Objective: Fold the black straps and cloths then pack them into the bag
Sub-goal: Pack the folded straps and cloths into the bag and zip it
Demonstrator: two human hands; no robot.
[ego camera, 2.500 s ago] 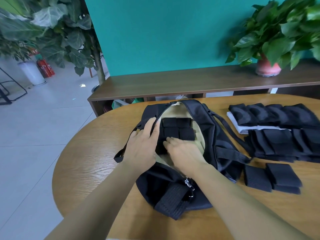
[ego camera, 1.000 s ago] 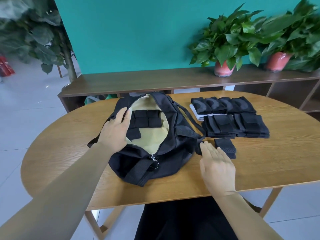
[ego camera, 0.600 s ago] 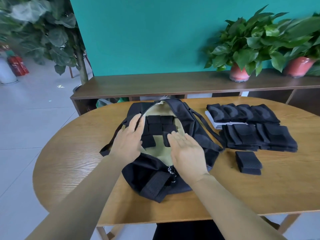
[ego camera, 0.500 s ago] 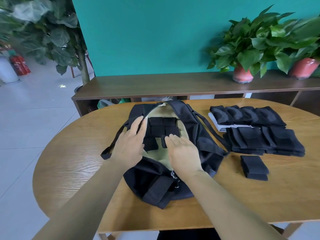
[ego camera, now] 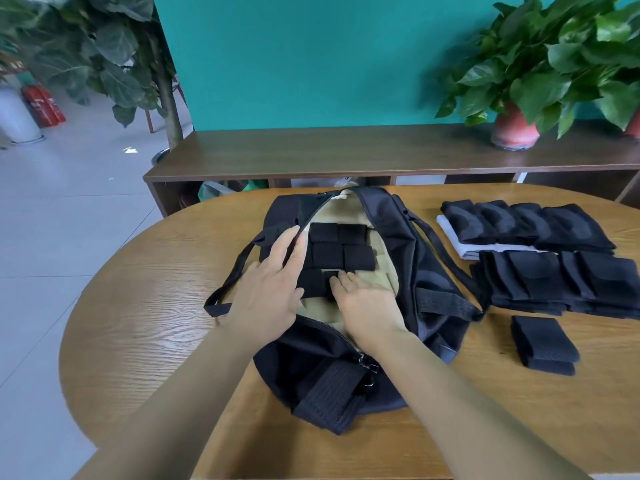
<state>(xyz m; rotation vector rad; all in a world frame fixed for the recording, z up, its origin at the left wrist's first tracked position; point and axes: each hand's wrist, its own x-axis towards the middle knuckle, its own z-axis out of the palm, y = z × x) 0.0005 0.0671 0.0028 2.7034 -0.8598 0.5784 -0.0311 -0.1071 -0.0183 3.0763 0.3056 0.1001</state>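
I see the black bag (ego camera: 408, 271) lying unzipped in the middle of the wooden bench (ego camera: 145, 306), its tan lining showing through the wide mouth. My left hand (ego camera: 270, 292) rests on the bag's left flap, fingers straight and spread, pressing the edge of the opening outward; this grip holds nothing. My right hand (ego camera: 367, 303) reaches into the mouth from the near side with fingers extended and flat, their tips on a small folded black piece (ego camera: 332, 276) at the front of the pile; I see no curl round it, so that grip is slack too.

Inside the bag, folded black pieces (ego camera: 341, 247) lie in neat rows against the lining, two at the far end, two in the middle, and one more (ego camera: 311, 282) just beside my right fingertips.

To the right of the bag, well apart from my hands, two rows of folded black cloths (ego camera: 540, 254) overlap one another on the bench, the far row resting on something white (ego camera: 450, 233). Nearer to me, a single folded black stack (ego camera: 542, 344) sits alone on the wood.
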